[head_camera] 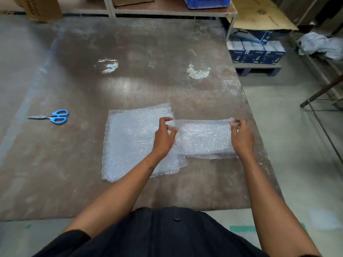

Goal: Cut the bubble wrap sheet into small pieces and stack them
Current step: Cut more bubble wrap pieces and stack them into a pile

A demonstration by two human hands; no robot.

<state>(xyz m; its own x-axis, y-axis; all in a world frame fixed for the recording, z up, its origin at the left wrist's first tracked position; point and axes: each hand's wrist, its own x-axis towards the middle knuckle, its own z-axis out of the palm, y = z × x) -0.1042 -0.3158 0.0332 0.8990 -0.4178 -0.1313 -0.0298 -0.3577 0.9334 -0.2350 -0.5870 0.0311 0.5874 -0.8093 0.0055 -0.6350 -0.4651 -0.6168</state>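
Note:
A stack of clear bubble wrap pieces (130, 141) lies flat on the brown table (130, 86), a little left of centre. To its right, a smaller bubble wrap piece (204, 138) is held stretched between both hands, just above the table and overlapping the stack's right edge. My left hand (164, 136) pinches its far left corner. My right hand (241, 136) pinches its far right corner. Blue-handled scissors (53, 116) lie closed on the table far to the left, away from both hands.
The table's right edge runs close beside my right hand, with floor beyond. A cardboard box (40, 8) stands at the far left corner. Metal shelving (172, 12) with a blue crate (206, 1) is behind the table, and dark blue product boxes (256, 51) sit on a pallet at right.

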